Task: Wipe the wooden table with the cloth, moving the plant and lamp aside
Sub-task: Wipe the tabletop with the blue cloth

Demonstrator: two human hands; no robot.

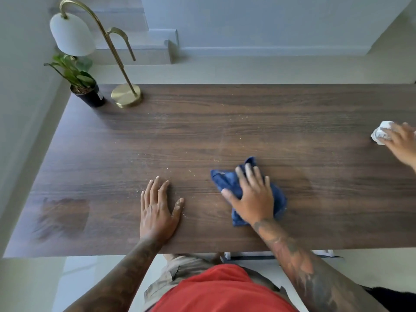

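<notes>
The right hand (251, 197) presses flat, fingers spread, on the blue cloth (227, 180) near the desk's (225, 122) front edge. The left hand (157, 206) rests flat beside it, fingers straight. The plant (83, 86) and lamp (126, 94) stand at the far left corner.

small label on plant pot (91, 97) — too blurred to read

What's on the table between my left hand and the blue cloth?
In the head view, only bare wood of the table with scattered pale crumbs lies between the left hand and the blue cloth.
</notes>
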